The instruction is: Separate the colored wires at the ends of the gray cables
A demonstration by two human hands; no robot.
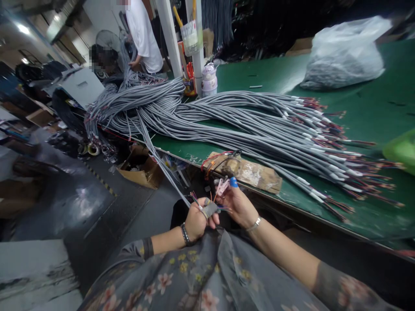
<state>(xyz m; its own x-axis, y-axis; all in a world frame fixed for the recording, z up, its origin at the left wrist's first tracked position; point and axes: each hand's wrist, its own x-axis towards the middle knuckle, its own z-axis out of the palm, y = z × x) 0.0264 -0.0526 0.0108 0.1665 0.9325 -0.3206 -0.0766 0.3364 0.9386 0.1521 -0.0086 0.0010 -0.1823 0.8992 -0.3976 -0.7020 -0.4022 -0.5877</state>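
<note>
My left hand is closed around the end of a grey cable, which runs up to the pile on the bench. Thin coloured wires fan out of the stripped end beside a grey wrapped piece. Just to the right, my right hand pinches a pale pink clip-like piece; its exact kind is unclear. An orange wire stands up between the two hands. One right fingertip carries a blue cover. Both hands are over my lap, in front of the bench edge.
Many grey cables lie across the green bench, stripped ends to the right. A worn wooden block with wires sits at the bench edge. Behind are a white plastic bag, a purple bottle and another person handling cables.
</note>
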